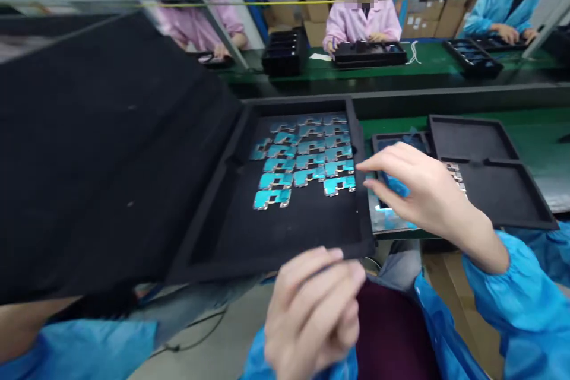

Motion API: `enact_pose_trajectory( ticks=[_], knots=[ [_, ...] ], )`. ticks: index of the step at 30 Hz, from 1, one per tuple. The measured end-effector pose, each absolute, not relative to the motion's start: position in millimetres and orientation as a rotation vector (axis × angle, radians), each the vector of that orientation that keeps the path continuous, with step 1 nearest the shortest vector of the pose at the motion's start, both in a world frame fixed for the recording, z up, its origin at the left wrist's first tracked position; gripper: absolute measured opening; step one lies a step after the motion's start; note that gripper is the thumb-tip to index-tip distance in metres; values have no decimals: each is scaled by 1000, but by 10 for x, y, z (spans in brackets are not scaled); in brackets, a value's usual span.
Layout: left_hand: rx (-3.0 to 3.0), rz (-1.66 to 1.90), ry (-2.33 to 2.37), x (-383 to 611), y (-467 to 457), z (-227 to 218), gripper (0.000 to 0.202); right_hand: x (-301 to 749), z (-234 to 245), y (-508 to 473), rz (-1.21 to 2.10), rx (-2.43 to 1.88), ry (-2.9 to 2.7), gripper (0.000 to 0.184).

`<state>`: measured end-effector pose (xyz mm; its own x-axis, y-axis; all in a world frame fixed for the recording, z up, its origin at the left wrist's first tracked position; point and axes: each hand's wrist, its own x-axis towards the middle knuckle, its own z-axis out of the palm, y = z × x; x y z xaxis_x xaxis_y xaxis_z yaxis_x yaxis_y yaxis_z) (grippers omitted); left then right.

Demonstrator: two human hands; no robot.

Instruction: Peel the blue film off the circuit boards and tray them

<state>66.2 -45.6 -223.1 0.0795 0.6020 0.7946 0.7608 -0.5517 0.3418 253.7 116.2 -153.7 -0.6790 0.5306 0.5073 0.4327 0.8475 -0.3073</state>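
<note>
Right hand (414, 190): grip slightly open, thumb and forefinger parted by a small gap, at the right rim of the black tray (258, 243); contact could not be told.
Right hand pose: extended from the near right, fingers pointing left.
Left hand (312, 314): fingers curled beside the tray's near rim; whether its grip held anything could not be told.
Teal boards (269, 181): lay in uneven columns inside the tray, toward its far side.
</note>
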Motion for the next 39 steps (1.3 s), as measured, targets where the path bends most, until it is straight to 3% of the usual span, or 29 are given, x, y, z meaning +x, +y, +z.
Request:
enact_pose_trajectory(
  ticks=[4, 8, 14, 20, 25, 30, 35, 39],
  knots=[
    [-2052, -1315, -1546, 470, -263, -2345, 15, 1930, -1579, 1377, 38, -850, -2958, 13],
    [-2079, -1369, -1539, 483, -231, -2441, 16, 1619, -1517, 1340, -140, -1091, -3157, 22],
    [-2130, -1504, -1471, 463, -300, -2448, 16, 1418, -1413, 1430, -34, -1202, -3258, 17],
    [-2230, -1756, -1255, 572, -462, -2343, 14, 1922, -1402, 1266, 564, -869, -2744, 18],
    [-2496, -1974, -1013, 1002, -568, -2355, 20, 2975, -1479, 599, 628, -1020, -2058, 11],
    [-2519, -2171, -1601, 1464, -364, -2666, 50, 3526, -1947, 159, 865, -1297, -1877, 30],
    [-2627, -2529, -2230, 1733, -79, -2957, 27, 3568, -2427, 59, 798, -1330, -1703, 28],
    [-2370, -2657, -2435, 1868, 24, -3068, 25, 3589, -2716, 19, 818, -1383, -1548, 29]
  ],
)
